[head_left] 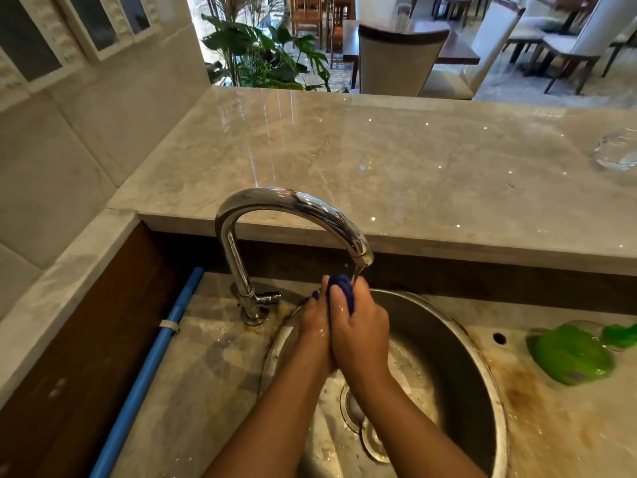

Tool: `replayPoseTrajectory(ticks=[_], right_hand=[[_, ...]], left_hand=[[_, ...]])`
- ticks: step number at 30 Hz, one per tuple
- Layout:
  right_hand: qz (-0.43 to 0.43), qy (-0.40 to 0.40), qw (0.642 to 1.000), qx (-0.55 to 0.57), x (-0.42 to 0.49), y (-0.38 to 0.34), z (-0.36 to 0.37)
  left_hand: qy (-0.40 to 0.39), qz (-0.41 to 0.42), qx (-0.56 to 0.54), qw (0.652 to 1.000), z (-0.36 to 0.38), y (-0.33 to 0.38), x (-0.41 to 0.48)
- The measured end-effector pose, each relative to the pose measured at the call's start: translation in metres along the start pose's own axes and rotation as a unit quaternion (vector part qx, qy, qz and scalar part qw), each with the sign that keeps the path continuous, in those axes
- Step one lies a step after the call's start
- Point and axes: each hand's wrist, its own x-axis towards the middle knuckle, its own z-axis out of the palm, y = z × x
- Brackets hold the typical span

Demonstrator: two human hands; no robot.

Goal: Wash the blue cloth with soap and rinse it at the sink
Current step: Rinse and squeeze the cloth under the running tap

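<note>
The blue cloth [341, 288] is bunched small between both my hands, right under the spout of the chrome tap [293, 208]. A thin stream of water runs from the spout onto it. My left hand [315, 322] grips the cloth from the left and my right hand [362, 326] curls round it from the right, palms pressed together. Both hands are wet and held over the round steel sink [458, 343]. Most of the cloth is hidden inside my hands.
A green soap bottle [572, 353] lies on its side on the stained counter right of the sink. A blue pipe [155, 357] runs along the left. A glass bowl [617, 151] stands on the raised marble ledge [344, 160] behind the tap.
</note>
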Motion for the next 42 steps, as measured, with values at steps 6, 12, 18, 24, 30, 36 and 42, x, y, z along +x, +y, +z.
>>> replayPoseTrajectory(ticks=[6,12,18,24,30,36,42], right_hand=[[0.165,0.034,0.985,0.023,0.035,0.044,-0.007],[0.085,0.061,0.987,0.126,0.001,-0.002,-0.014],[0.04,0.039,0.998,-0.016,0.01,0.007,0.002],[0.159,0.051,0.986,0.022,0.032,0.036,-0.009],[0.013,-0.015,0.997,0.072,-0.013,-0.006,-0.012],[0.025,0.038,0.996,-0.08,0.019,0.028,-0.006],[0.088,0.041,0.995,-0.022,0.024,0.034,-0.018]], left_hand=[[-0.087,0.054,-0.002,0.995,-0.007,-0.014,-0.008],[0.022,0.069,0.002,0.997,-0.004,0.013,0.005],[-0.051,0.001,-0.017,0.999,-0.002,-0.003,-0.005],[-0.064,0.076,-0.011,0.995,-0.006,-0.007,-0.008],[-0.026,0.037,0.005,0.999,-0.004,0.003,0.001],[-0.107,0.005,-0.083,0.991,0.001,-0.015,-0.014],[-0.062,0.053,-0.056,0.995,-0.006,-0.011,-0.002]])
